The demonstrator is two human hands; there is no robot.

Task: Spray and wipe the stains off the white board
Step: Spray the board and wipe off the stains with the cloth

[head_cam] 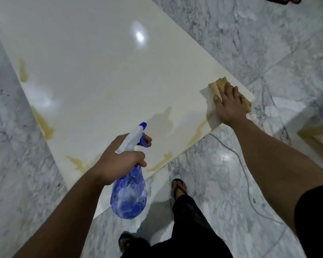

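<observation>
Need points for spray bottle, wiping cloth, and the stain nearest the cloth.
spray bottle (128,196): head view, on the blue translucent body below the left hand.
wiping cloth (217,86): head view, on the tan folded part beyond the right hand's fingertips.
stain (200,127): head view, on the yellowish streak near the board's edge.

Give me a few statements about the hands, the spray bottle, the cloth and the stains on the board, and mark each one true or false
1. The left hand holds the blue spray bottle. True.
2. The right hand presses a cloth on the board. True.
3. The board is free of stains. False: yellowish stains show along its left and near edges.
4. The cloth lies at the board's left edge. False: it is at the right corner, near the edge.
5. The bottle stands on the floor. False: it is held above the board's near edge.
</observation>
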